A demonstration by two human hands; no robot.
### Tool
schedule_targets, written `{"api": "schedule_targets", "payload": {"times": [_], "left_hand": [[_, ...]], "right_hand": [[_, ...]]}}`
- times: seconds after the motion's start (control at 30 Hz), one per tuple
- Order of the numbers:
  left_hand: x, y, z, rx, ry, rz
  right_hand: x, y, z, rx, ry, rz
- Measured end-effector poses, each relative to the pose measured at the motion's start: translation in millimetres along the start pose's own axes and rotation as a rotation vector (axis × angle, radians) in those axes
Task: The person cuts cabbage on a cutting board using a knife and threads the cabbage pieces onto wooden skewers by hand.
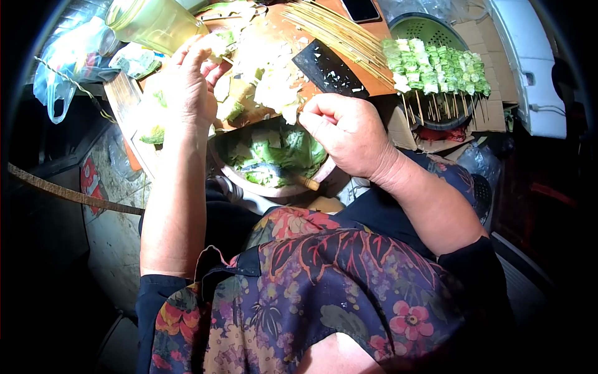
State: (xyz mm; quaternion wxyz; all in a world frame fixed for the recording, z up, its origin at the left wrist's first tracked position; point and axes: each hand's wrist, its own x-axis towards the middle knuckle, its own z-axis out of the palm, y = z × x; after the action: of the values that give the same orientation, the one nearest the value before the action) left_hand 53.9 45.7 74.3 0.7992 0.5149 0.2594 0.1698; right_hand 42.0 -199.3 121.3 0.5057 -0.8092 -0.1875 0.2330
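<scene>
My left hand (194, 84) is raised over the left part of the orange board, its fingers closed on a skewer with pale green leaf pieces (219, 45); a short bit of stick shows beside the fingertips. My right hand (352, 131) is closed in a pinch at the board's front edge, and whatever its fingertips hold is hidden. Torn pale cabbage leaves (277, 87) lie between the hands. Below them stands a round basin (246, 187) of green leaves, with a wooden-handled knife (305, 181) across them.
Bare bamboo skewers (336, 31) and a black slab (329, 68) lie on the board (258, 28). Finished leaf skewers (439, 68) rest over a green colander (423, 26) at right. A yellowish container (149, 25), a blue plastic bag (71, 59) and a phone (360, 9) stand around.
</scene>
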Motion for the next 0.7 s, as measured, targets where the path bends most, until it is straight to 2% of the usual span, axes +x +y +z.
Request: {"api": "schedule_targets", "payload": {"times": [0.43, 0.53, 0.63, 0.7], "left_hand": [[-10.8, -0.9, 7.3, 0.116, -0.032, 0.06], [-15.6, -4.1, 10.5, 0.104, -0.078, 0.031], [-36.9, -8.0, 25.1, 0.166, -0.155, -0.09], [-49.5, -13.0, 34.6, 0.156, -0.144, -0.097]], "right_hand": [[-0.7, -3.2, 1.2, 0.035, 0.028, 0.039], [0.5, 7.4, 4.3, 0.02, 0.074, -0.085], [5.8, 11.9, 7.2, 0.028, 0.112, -0.12], [3.6, 12.4, 9.0, 0.035, 0.121, -0.091]]}}
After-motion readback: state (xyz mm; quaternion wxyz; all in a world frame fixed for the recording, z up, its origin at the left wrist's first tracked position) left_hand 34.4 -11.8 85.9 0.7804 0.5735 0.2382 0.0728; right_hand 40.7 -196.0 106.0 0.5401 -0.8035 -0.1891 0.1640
